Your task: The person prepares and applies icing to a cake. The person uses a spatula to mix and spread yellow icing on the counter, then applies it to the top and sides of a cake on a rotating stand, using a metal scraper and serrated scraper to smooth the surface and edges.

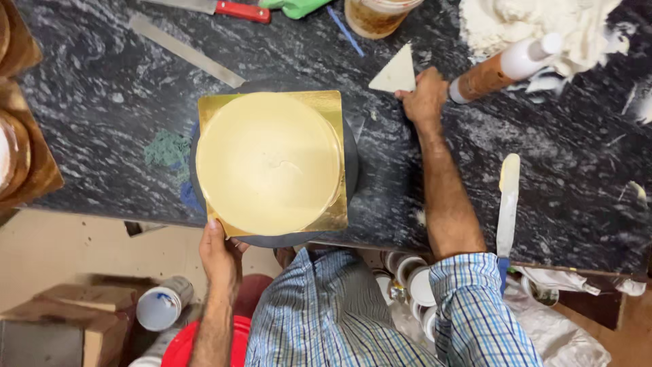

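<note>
A round cake coated in smooth pale cream (269,162) sits on a square gold board (331,109), which rests on a dark round turntable (352,170) at the counter's near edge. My left hand (219,255) grips the near left corner of the board and turntable rim. My right hand (424,100) reaches to the far right of the cake and holds a white triangular scraper (395,73) against the counter.
On the dark marbled counter (564,177) lie a cream-smeared palette knife (507,200), a rolling pin (506,66) beside a heap of white dough (536,24), a long metal ruler (187,51), a red-handled knife (227,8) and a jar (375,15). Wooden boards (30,170) stand left.
</note>
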